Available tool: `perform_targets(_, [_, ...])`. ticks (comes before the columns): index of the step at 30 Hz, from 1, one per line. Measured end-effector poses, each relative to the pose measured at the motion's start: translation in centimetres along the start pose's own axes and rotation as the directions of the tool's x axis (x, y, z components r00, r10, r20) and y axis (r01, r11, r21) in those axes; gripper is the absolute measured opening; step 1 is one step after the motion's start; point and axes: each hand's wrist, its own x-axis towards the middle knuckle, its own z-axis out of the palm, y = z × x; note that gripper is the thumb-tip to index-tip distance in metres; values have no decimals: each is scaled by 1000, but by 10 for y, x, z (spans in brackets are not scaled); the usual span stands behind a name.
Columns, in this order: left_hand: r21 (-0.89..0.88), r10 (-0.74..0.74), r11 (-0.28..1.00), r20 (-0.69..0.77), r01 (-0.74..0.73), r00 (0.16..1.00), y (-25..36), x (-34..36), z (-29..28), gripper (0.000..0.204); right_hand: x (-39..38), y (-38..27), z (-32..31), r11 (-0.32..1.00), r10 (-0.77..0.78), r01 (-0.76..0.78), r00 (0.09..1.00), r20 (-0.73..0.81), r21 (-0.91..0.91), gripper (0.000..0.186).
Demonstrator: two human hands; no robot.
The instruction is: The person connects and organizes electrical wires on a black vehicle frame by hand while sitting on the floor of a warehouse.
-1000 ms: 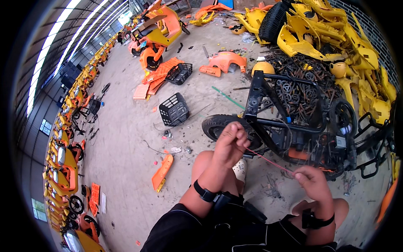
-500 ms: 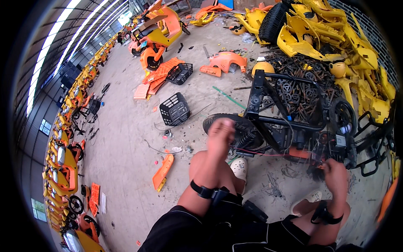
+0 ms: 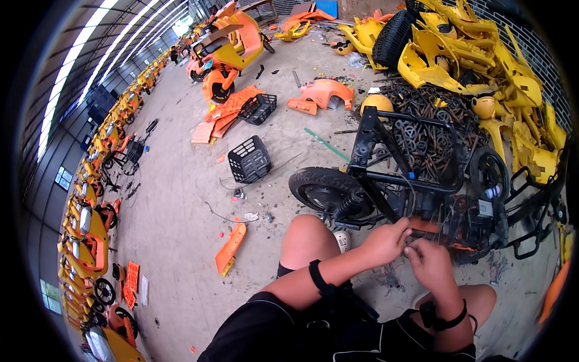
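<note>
My left hand (image 3: 389, 241) and my right hand (image 3: 429, 263) are close together below a stripped black scooter frame (image 3: 392, 166). The fingers of each are pinched, and what they hold, perhaps thin wire, is too small to make out. A thin cable (image 3: 412, 196) hangs down the frame just above my left fingertips. To the right of them, loose wires (image 3: 461, 246) and dark electrical parts cluster around a small silvery box (image 3: 484, 209). The rear wheel (image 3: 325, 190) with its black tyre lies left of the frame, beside a coil shock absorber (image 3: 350, 202).
Behind the frame lies a heap of rusty metal parts (image 3: 422, 117), with yellow body panels (image 3: 512, 72) piled beyond. A black basket (image 3: 249, 159) and an orange panel piece (image 3: 231, 244) lie on the floor to the left. Yellow scooters (image 3: 90, 226) line the far left.
My left hand has come down and right from above the wheel to beside my right hand. My right hand has moved left, away from the wires. The stretched red wire no longer shows.
</note>
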Motion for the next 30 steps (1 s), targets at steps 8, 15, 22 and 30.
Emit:
perform_targets(8, [84, -117, 985, -316, 151, 941, -23, -14, -75, 11, -20, 44, -50, 953, 149, -170, 984, 101, 252, 8])
perform_targets(15, [252, -241, 882, -485, 398, 841, -38, -20, -107, 15, -24, 54, -71, 914, 245, -254, 967, 70, 317, 6])
perform_targets(22, [336, 236, 933, -301, -129, 924, -22, 4, -56, 12, -18, 25, -32, 975, 26, 30, 969, 244, -222, 11])
perform_targets(30, [-40, 99, 994, -85, -102, 992, 16, -5, 20, 15, 0, 9, -11, 970, -98, 123, 987, 126, -209, 13])
